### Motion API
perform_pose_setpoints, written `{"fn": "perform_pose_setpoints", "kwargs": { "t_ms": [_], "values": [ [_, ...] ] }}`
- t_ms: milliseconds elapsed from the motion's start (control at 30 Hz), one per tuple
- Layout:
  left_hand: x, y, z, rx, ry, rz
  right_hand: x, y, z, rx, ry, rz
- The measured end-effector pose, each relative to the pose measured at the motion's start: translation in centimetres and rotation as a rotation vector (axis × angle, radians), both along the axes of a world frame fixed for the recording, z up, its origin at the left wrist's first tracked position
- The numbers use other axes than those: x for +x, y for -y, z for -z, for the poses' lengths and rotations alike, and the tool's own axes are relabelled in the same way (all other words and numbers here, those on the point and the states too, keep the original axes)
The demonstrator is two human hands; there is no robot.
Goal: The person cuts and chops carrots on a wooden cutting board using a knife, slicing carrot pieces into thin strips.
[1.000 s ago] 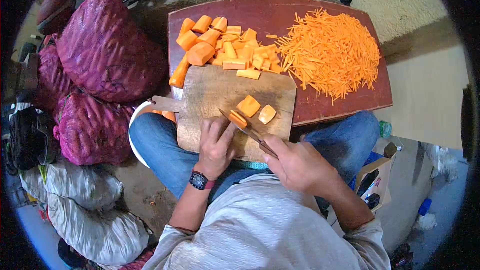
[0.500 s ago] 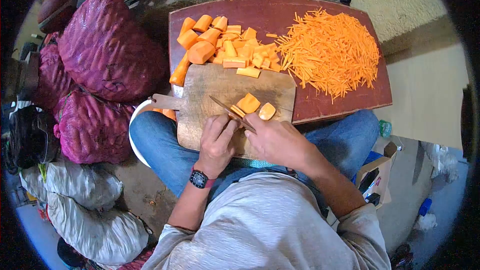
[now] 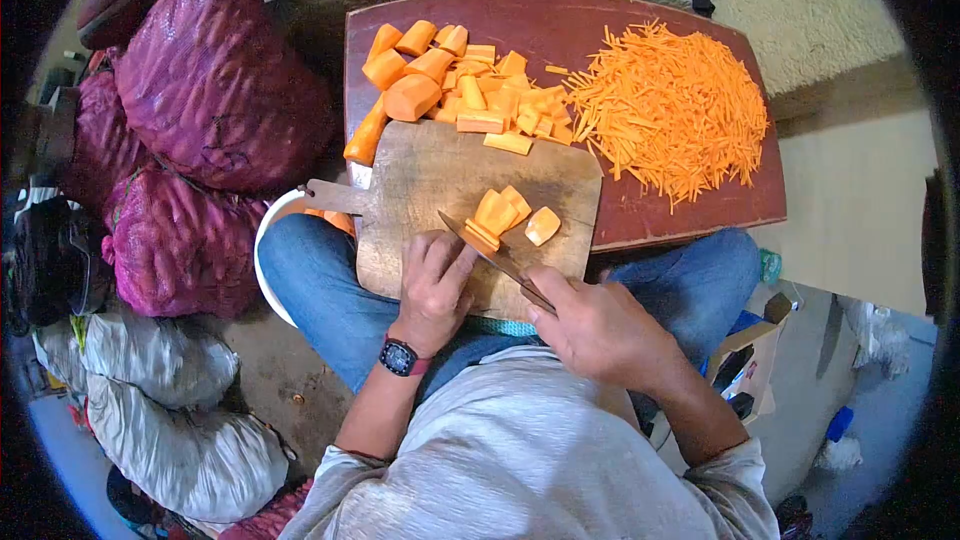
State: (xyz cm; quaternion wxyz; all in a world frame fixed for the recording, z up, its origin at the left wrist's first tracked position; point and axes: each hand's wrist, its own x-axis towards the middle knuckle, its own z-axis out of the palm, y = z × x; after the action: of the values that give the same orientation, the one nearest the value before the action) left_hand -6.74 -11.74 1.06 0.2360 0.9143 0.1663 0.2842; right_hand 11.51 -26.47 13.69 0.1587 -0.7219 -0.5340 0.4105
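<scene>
My right hand grips the handle of a kitchen knife, its blade slanting up and left over the wooden cutting board. On the near side of the blade, my left hand has its fingers curled down on a carrot piece, mostly hidden beneath them. Fresh carrot slices lean together just beyond the blade. Right of them lies a separate carrot chunk. The board rests across my lap, against the reddish low table.
Carrot chunks cover the table's left part; a heap of carrot sticks fills its right. A white tub rim shows by my left knee. Purple mesh sacks and white sacks stand at left. An open carton sits at right.
My right hand has drawn the knife back toward me and to the right. The slices beyond the blade now lie more spread out. My left hand has stayed nearly in place.
</scene>
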Motion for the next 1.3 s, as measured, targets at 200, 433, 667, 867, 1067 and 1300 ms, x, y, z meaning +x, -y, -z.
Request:
{"fn": "perform_pose_setpoints", "kwargs": {
  "t_ms": [200, 433, 667, 867, 1067, 1300],
  "values": [
    [0.6, 0.0, 0.5, 0.008, 0.059, 0.013, 0.0, -1.9, 3.3, 0.037, 0.068, 0.013],
    [-0.1, -0.3, 0.5, 0.111, 0.050, -0.006, 0.4, -2.5, 3.5, 0.087, 0.004, 0.013],
    [0.3, -0.2, 0.6, 0.152, 0.077, -0.032, 0.2, 0.1, 1.3, 0.175, -0.034, 0.039],
    [-0.1, 0.1, 0.4, 0.177, 0.009, -0.051, 0.0, 0.4, 0.8, 0.083, -0.003, 0.029],
    [-0.1, 0.2, 0.6, 0.163, 0.046, -0.048, -0.4, -1.0, 3.3, 0.098, 0.035, -0.015],
    [0.0, 0.5, 0.7, 0.159, 0.057, -0.067, -0.2, -2.9, 3.2, -0.071, 0.027, 0.001]
  ]
}}
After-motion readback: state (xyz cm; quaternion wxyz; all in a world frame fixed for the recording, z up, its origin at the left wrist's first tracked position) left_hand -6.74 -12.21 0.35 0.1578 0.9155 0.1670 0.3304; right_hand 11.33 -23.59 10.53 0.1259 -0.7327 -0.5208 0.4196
